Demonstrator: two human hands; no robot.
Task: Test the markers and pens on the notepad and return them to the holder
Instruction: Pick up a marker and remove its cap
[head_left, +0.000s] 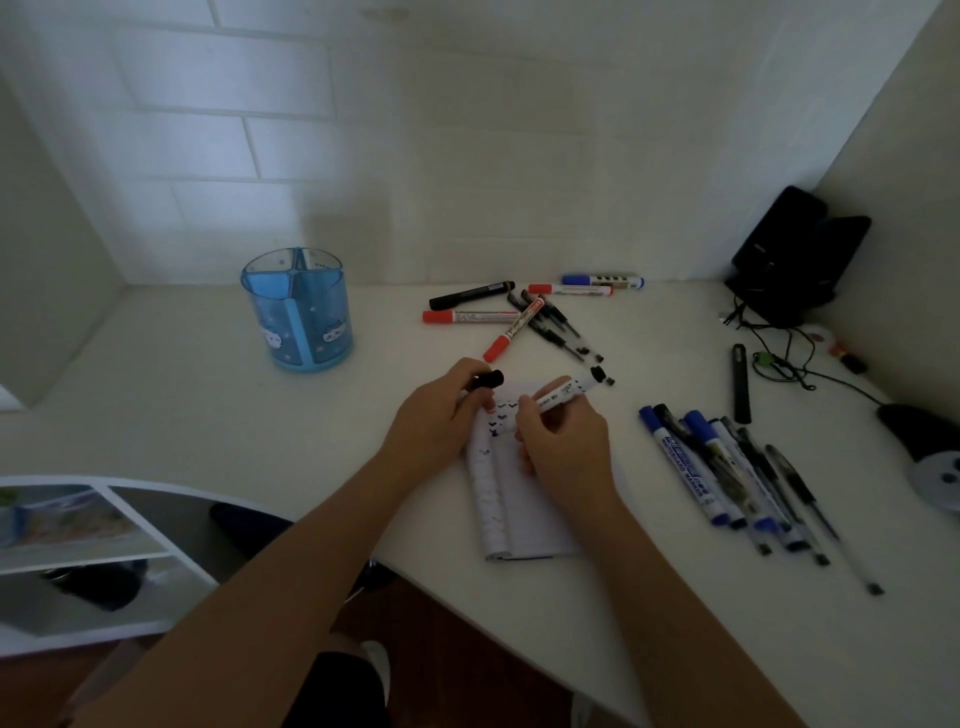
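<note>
Your right hand (563, 447) sits just right of the frame's centre, its grip closed around a white marker (558, 397). The marker slants from its black end at the upper right down toward the lower left. Its writing end comes down among small dark tick marks on the notepad (524, 514); your fingers hide whether the tip actually touches the paper.

Your left hand (436, 421) is just beside the right one. It rests on the notepad's upper left corner, with its grip pinching the black cap (488, 379), which sticks out past your fingers. The notepad lies flat on the white surface (208, 415) under both hands, its long side running toward the bottom of the frame.

The blue holder (298, 312) stands upright on the surface at centre left, well apart from your hands, with dividers splitting it into compartments.

Above your hands lies a loose scatter:
- a black marker (470, 295)
- three red-capped markers (470, 316)
- a blue-capped marker (602, 281)
- several thin black pens (558, 332), crossing under one of the red ones

At right, a tighter row of blue markers and pens (691, 467) lies side by side, and a single black stick (741, 382) lies just above it. A black device (795, 254) with trailing cables sits in the upper right corner. A white shelf (78, 561) shows at lower left.
</note>
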